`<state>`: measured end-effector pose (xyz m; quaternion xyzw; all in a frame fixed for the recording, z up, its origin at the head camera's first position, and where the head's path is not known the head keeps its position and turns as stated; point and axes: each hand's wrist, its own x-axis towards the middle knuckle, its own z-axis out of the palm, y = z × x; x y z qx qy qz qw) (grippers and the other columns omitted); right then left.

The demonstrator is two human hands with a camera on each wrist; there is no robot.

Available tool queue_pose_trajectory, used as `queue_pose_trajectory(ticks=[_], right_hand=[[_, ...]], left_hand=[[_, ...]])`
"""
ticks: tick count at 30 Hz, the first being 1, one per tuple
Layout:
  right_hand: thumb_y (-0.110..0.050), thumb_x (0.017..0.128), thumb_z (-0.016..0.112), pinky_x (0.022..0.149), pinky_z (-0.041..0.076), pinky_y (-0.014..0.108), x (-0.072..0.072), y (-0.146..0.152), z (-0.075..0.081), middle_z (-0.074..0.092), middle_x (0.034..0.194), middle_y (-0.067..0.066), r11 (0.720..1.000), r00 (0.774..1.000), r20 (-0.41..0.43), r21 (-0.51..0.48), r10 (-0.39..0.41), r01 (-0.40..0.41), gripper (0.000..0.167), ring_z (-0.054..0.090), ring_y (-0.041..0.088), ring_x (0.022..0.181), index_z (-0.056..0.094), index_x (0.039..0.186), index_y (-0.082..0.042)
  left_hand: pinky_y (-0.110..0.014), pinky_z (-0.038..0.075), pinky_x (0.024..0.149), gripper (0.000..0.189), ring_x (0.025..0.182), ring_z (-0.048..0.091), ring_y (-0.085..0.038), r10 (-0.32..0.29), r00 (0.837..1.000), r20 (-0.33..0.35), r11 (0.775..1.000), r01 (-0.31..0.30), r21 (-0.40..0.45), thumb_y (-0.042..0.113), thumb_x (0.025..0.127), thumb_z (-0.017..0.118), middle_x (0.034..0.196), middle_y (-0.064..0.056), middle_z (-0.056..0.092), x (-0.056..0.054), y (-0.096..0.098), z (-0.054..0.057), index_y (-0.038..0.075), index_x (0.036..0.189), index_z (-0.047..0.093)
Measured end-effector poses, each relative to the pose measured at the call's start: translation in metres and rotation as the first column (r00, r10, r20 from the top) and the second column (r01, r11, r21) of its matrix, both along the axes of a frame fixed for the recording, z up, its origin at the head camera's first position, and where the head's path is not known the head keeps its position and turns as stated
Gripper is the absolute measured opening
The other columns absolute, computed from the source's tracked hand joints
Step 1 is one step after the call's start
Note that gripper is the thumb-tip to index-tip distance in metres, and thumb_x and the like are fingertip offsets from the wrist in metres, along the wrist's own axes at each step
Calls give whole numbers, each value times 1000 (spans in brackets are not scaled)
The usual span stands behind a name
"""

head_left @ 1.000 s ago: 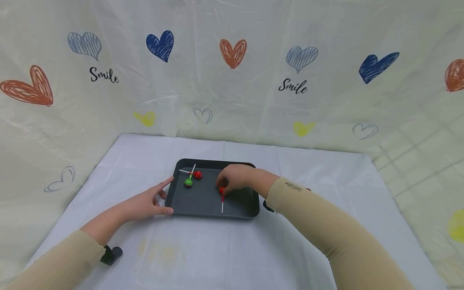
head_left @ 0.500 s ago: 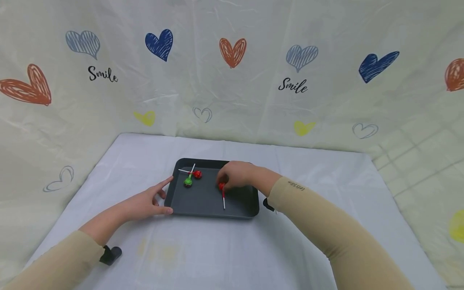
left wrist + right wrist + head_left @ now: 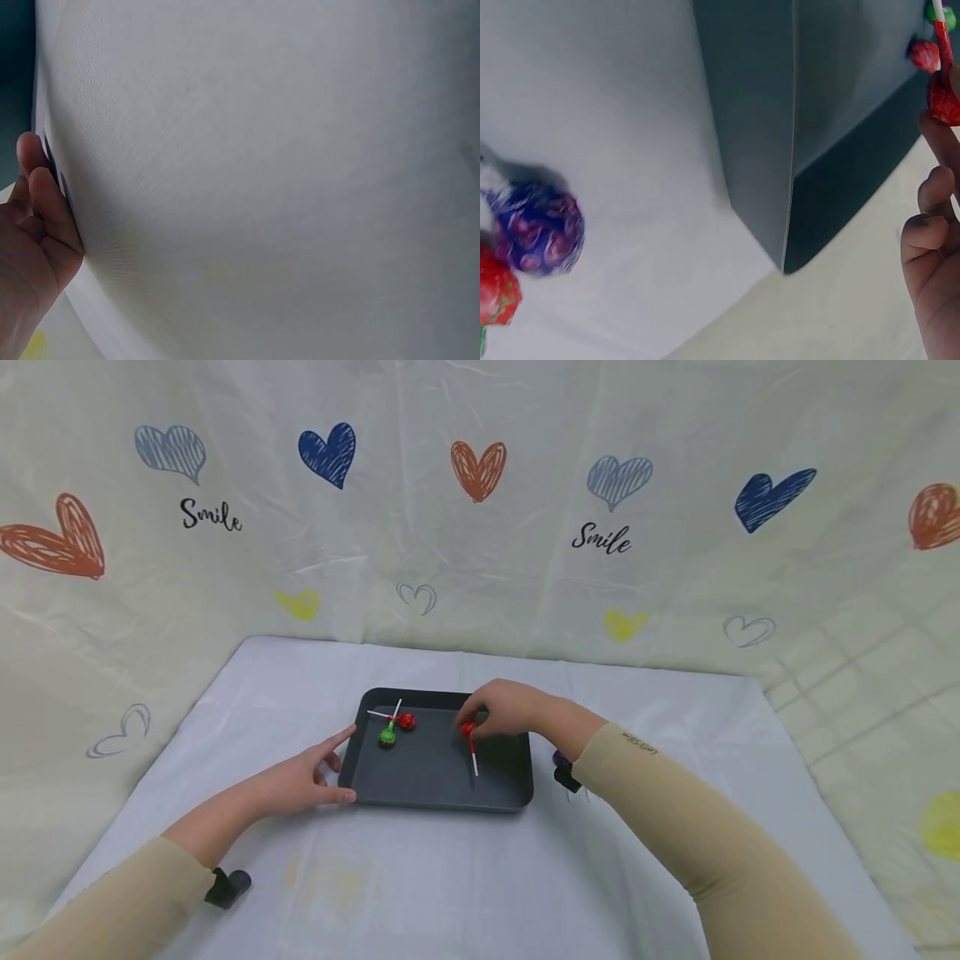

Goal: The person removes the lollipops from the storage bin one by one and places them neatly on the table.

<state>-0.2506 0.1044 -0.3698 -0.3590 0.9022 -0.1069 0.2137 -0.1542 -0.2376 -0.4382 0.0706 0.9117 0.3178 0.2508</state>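
The right hand [image 3: 501,706] pinches a red lollipop [image 3: 472,746] by its head [image 3: 467,730] over a tray [image 3: 420,777] that the left hand [image 3: 306,781] touches, spread; probably light, hard and slick-wrapped, the lollipop should grip best at the head, not the thin stick [image 3: 475,764]

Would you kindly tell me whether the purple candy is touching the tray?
Apart: the right wrist view shows a stretch of white cloth between the purple candy and the tray.
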Motion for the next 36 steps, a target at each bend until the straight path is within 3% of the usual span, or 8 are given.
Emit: queue_pose_trajectory(ticks=[10, 15, 21, 29, 36], right_hand=[[-24, 91, 74, 81, 50, 31, 3, 44, 12, 65, 109, -10, 992, 996, -3, -88, -88, 87, 31, 58, 13, 93, 73, 121, -21], [-24, 91, 73, 68, 49, 32, 9, 76, 17, 65, 107, -10, 984, 990, -7, -106, -143, 141, 30, 55, 18, 82, 73, 121, -23], [-21, 90, 74, 66, 47, 34, 17, 122, 14, 66, 107, -7, 963, 972, 7, -134, -234, 233, 30, 52, 20, 81, 74, 120, -23], [-21, 91, 73, 74, 49, 33, 31, 189, 5, 67, 118, 0, 933, 937, 12, -87, -349, 349, 31, 54, 21, 93, 73, 121, -17], [-18, 90, 74, 70, 49, 33, 46, 238, 3, 67, 114, 2, 919, 920, -8, -46, -392, 391, 31, 52, 21, 88, 73, 120, -14]], left_hand=[[-36, 42, 71, 113, 87, 54, -20, 9, 1000, -1, 1000, -9, -2, 56, 75, 81, 124, -7, 49, -2, -2, -5, 32, 160, 10], [-35, 43, 70, 114, 86, 54, -20, 11, 1000, 8, 1000, -11, -3, 56, 74, 81, 124, -8, 49, -2, -2, -6, 32, 160, 10], [-35, 43, 70, 114, 85, 54, -20, 10, 1000, 13, 1000, -10, -1, 54, 75, 82, 125, -8, 49, -1, -1, -3, 31, 160, 10], [-35, 43, 70, 115, 85, 55, -20, 12, 1000, 12, 1000, -12, -6, 54, 74, 82, 125, -9, 49, 0, -1, -4, 31, 160, 9], [-35, 43, 70, 115, 85, 54, -20, 10, 1000, 8, 1000, -10, -14, 54, 74, 82, 125, -9, 49, 1, 1, -2, 31, 160, 9]])
